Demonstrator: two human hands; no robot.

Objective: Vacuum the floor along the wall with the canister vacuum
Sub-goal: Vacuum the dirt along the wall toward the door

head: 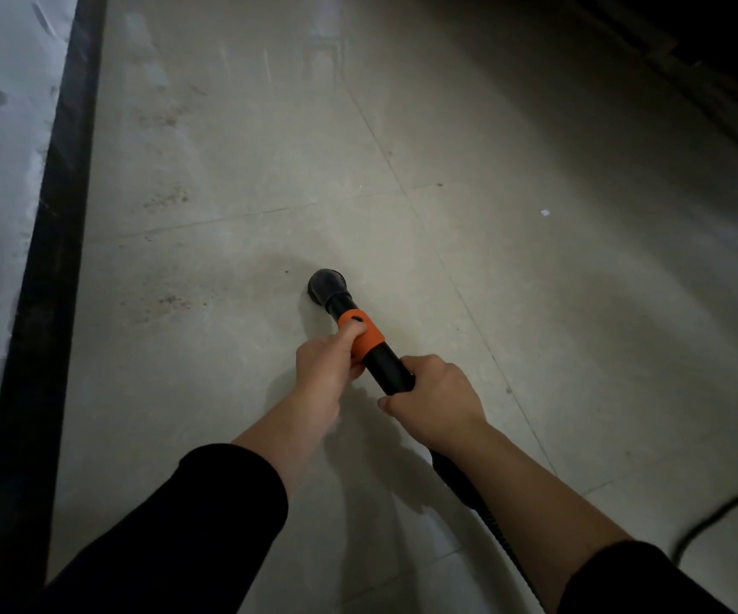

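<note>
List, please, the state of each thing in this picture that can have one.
left hand: grips the orange collar
right hand: grips the black tube
round nozzle: on the floor, apart from the baseboard
floor: dirty, dark specks left of the nozzle
cord: lies slack on the floor

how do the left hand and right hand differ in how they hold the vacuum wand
The left hand grips the orange collar, nearer the round nozzle; the right hand grips the black tube farther back. The left hand's thumb lies along the collar toward the nozzle; the right hand's thumb points sideways, across the tube. Shared: both curl round the same wand.
</note>
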